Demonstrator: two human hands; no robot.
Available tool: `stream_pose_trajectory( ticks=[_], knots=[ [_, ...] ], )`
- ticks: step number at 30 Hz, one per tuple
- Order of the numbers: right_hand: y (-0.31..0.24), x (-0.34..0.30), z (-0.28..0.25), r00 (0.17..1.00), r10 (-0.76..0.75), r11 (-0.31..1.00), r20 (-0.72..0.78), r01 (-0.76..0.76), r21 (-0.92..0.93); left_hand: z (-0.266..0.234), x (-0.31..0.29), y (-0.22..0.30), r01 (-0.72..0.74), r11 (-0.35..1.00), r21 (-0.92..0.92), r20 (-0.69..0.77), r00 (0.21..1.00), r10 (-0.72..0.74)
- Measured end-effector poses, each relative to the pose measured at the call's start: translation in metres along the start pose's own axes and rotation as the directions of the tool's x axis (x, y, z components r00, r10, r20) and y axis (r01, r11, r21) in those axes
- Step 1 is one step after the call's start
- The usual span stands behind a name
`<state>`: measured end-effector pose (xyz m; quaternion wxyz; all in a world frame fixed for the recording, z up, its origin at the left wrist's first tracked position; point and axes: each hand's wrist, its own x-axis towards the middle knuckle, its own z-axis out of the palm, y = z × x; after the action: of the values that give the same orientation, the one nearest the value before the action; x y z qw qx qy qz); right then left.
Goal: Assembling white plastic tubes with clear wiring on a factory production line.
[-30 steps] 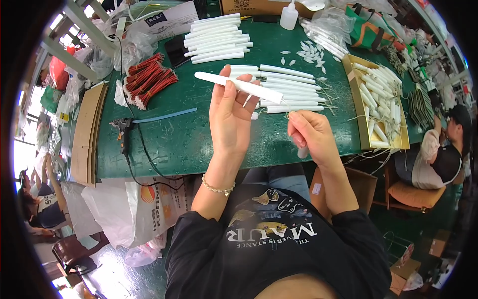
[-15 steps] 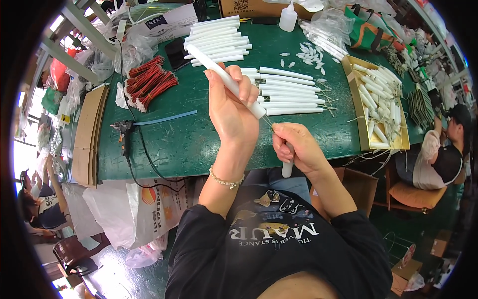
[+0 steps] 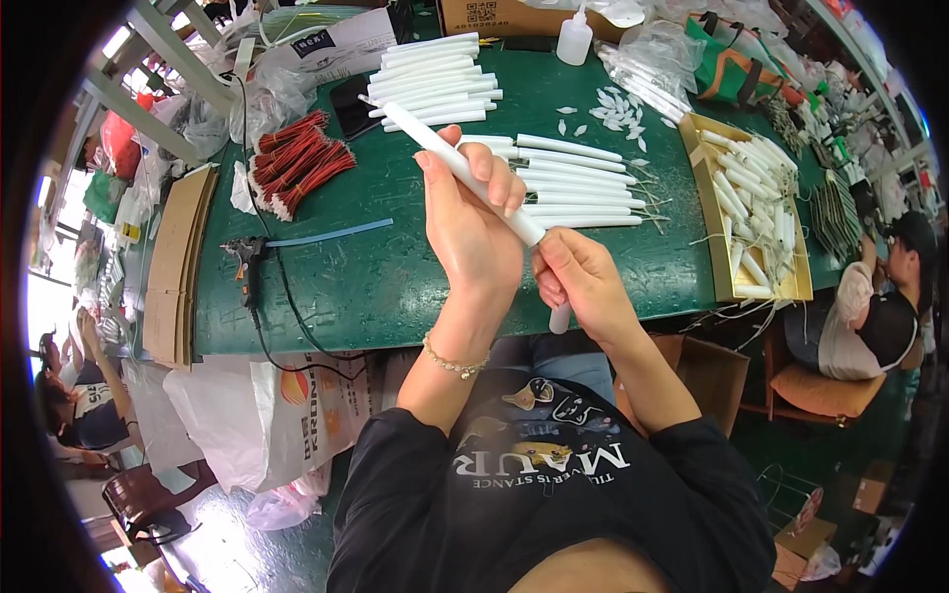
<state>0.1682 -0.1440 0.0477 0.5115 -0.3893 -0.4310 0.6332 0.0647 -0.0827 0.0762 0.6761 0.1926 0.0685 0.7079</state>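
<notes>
My left hand (image 3: 476, 222) is closed round a long white candle-like tube (image 3: 420, 130), tilted with its upper end to the far left. At the tube's lower end, my right hand (image 3: 585, 282) is closed, its thumb and fingers pressed against that end. A shorter white tube (image 3: 560, 318) sticks out below the right hand, held in its curled fingers. Whatever lies between the right fingertips is hidden. Beyond my hands, a row of white candle-like tubes (image 3: 583, 183) with thin wires at their right ends lies on the green table (image 3: 356, 287).
Farther back is a stack of white tubes (image 3: 435, 74). To the left lie red wire bundles (image 3: 301, 163) and a glue gun (image 3: 247, 267) with a cord. On the right stands a box (image 3: 722, 282) of short tubes. Small white flame-shaped pieces (image 3: 618, 111) and a squeeze bottle (image 3: 573, 42) are behind.
My left hand has shifted slightly right and down with the long tube. My right hand has moved up to its lower end, covering the thin wires that showed there before.
</notes>
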Motion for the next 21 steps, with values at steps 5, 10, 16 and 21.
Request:
stream_pose_trajectory(
  ticks=[5, 10, 16, 21],
  knots=[
    [-0.008, -0.003, 0.003, 0.992, -0.119, 0.966, 0.028, 0.123, -0.228, -0.003, -0.004, -0.002, -0.033, 0.999, 0.011, -0.003, 0.999, 0.033],
    [-0.006, -0.005, 0.01, 0.984, -0.175, 0.934, 0.026, 0.174, -0.313, -0.005, -0.011, -0.008, -0.053, 0.998, 0.036, -0.018, 0.998, 0.053],
    [-0.002, -0.003, 0.004, 0.993, -0.087, 0.934, 0.08, 0.109, -0.341, -0.003, 0.003, 0.022, -0.195, 0.917, 0.347, -0.08, 0.968, 0.236],
    [0.002, 0.004, 0.026, 0.983, -0.086, 0.958, 0.161, 0.127, -0.258, 0.02, 0.018, 0.054, -0.335, 0.887, 0.317, 0.173, 0.94, 0.293]
  ],
)
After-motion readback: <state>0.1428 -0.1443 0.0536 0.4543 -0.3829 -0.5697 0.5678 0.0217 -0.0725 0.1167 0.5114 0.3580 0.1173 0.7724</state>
